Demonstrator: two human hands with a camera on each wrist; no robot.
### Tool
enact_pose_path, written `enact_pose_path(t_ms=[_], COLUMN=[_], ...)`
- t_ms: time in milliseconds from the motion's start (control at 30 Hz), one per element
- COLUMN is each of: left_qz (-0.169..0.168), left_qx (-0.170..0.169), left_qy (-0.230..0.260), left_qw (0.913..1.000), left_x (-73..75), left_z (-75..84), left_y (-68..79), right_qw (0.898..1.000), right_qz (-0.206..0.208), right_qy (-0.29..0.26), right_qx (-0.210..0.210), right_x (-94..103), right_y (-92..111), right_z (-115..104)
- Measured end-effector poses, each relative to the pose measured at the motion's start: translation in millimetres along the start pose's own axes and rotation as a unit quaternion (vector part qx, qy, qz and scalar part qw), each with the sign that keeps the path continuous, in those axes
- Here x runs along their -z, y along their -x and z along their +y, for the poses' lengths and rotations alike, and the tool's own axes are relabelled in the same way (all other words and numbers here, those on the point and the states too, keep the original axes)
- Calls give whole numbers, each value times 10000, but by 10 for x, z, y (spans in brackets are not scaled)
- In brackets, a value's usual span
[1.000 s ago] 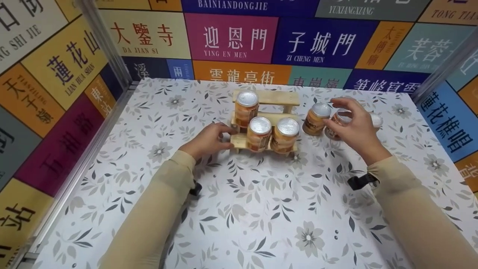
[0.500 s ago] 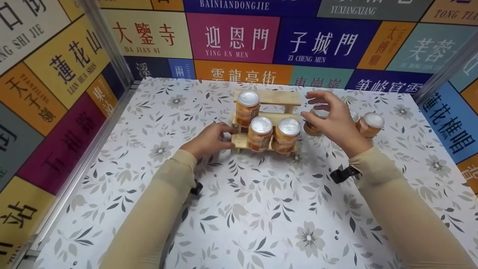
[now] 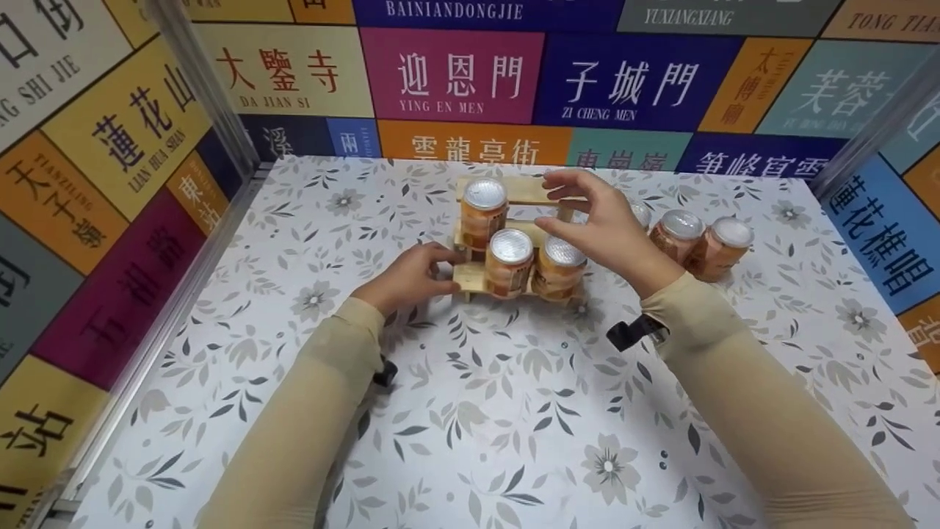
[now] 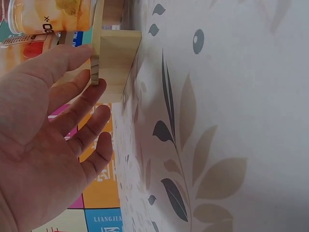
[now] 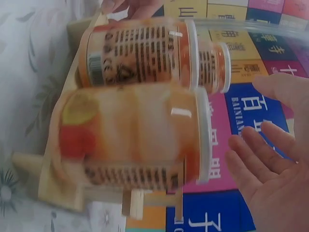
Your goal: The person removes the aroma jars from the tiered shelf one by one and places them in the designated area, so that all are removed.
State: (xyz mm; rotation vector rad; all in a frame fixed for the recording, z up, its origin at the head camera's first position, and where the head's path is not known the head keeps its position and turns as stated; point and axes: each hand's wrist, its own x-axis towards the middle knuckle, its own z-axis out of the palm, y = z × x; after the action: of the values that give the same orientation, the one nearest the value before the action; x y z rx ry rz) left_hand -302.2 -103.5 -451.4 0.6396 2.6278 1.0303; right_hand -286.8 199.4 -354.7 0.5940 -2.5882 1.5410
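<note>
A stepped wooden rack holds three orange-labelled cans with silver lids. One can stands on the middle step at the left; a front-left can and a front-right can stand on the lowest step. My left hand touches the rack's left end, and in the left wrist view its thumb and fingertips meet the board's end with fingers loosely extended. My right hand hovers over the rack's right side, fingers parted and holding nothing. It partly covers the front-right can and the upper steps.
To the right of the rack stand more cans: one partly hidden behind my right hand, a middle can and an outer can. A floral cloth covers the table. Panels with lettering rise behind it.
My right hand has moved left, from above the loose cans to above the rack's right side, uncovering the two outer cans. My left hand stays at the rack's left end.
</note>
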Motion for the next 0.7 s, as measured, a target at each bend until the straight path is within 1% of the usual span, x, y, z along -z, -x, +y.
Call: enact_pose_path(t_ms=[167, 267, 333, 467, 700], left_qz=[16, 20, 25, 58, 61], left_qx=[6, -15, -24, -19, -30], left_qy=[62, 64, 54, 44, 105], left_qw=[10000, 10000, 10000, 10000, 9999], left_x=[5, 6, 9, 10, -14], left_z=[0, -10, -18, -31, -9], left_y=[16, 9, 7, 5, 13], right_qw=[9997, 9995, 9996, 9996, 9979], right_qz=[-108, -193, -208, -205, -333], right_qy=[-154, -125, -66, 32, 239], right_qx=[-127, -212, -198, -183, -508], right_x=[-178, -271, -326, -407, -483], right_y=[-112, -179, -228, -315, -394], right_z=[-50, -51, -50, -80, -101])
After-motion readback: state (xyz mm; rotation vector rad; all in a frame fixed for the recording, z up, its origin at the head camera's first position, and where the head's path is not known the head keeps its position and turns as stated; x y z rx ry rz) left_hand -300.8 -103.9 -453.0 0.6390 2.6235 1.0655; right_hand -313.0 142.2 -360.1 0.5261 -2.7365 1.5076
